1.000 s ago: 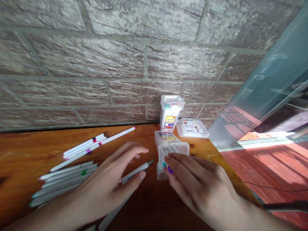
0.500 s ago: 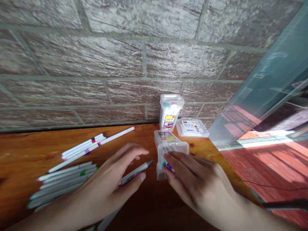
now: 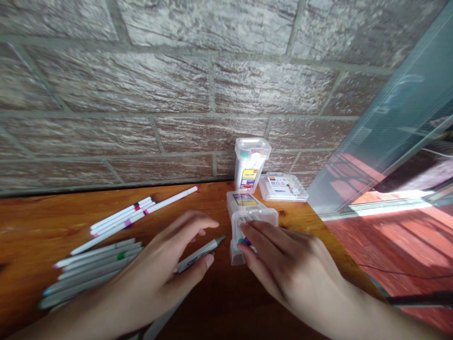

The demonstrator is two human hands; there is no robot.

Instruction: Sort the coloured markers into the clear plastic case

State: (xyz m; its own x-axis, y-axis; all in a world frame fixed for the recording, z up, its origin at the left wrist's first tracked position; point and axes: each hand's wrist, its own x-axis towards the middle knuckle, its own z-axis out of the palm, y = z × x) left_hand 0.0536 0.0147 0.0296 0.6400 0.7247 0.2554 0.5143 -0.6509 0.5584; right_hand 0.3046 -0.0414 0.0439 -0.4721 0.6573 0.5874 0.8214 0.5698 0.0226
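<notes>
My right hand [image 3: 293, 264] is at the mouth of a clear plastic marker box [image 3: 235, 222] lying on its side. Its thumb and fingers close on markers in the opening, and teal and purple marker ends [image 3: 247, 242] show between them. My left hand [image 3: 159, 264] hovers left of the box, thumb and index finger apart. A grey marker [image 3: 198, 255] with a dark tip shows in that gap, its rear part hidden by the hand. Below the left thumb, part of another grey marker [image 3: 163, 323] appears.
Several grey markers [image 3: 92, 269] lie left of my left hand, with white pens [image 3: 120, 215] behind them. An upright clear box of markers [image 3: 250, 165] stands near the brick wall [image 3: 184, 85], beside a flat clear case [image 3: 283, 186]. The wooden table's [image 3: 212, 198] right edge borders a red floor.
My right fingers have shifted very slightly at the box opening. My left hand, the box and the loose markers stay in place.
</notes>
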